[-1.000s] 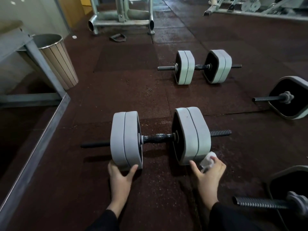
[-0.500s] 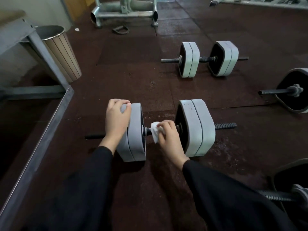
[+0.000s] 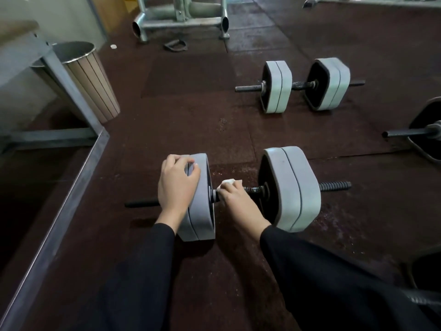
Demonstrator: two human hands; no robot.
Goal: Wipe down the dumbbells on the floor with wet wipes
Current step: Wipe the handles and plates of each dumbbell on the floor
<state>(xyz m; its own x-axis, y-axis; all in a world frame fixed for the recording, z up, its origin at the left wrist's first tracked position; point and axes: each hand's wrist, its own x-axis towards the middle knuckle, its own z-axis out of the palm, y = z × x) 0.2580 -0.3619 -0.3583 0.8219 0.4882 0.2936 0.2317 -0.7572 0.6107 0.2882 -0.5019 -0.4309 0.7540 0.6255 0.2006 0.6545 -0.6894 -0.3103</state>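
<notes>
A grey dumbbell (image 3: 291,187) with two pairs of plates lies on the dark rubber floor in front of me. My left hand (image 3: 177,185) grips the top edge of its left plates (image 3: 201,199), fingers curled over the rim. My right hand (image 3: 236,201) is wrapped round the black handle between the plates and holds a white wet wipe (image 3: 228,183) against the bar. A second grey dumbbell (image 3: 303,86) lies farther back.
A wood-slat bin (image 3: 90,80) stands at the left beside a grey metal frame (image 3: 62,187). A machine base (image 3: 181,20) sits at the back. Parts of two more dumbbells show at the right edge (image 3: 424,133) and bottom right (image 3: 427,283).
My hands rose from the bottom of the plates: the left now holds the left plates' top, the right moved with the wipe onto the handle and slid towards the left plates.
</notes>
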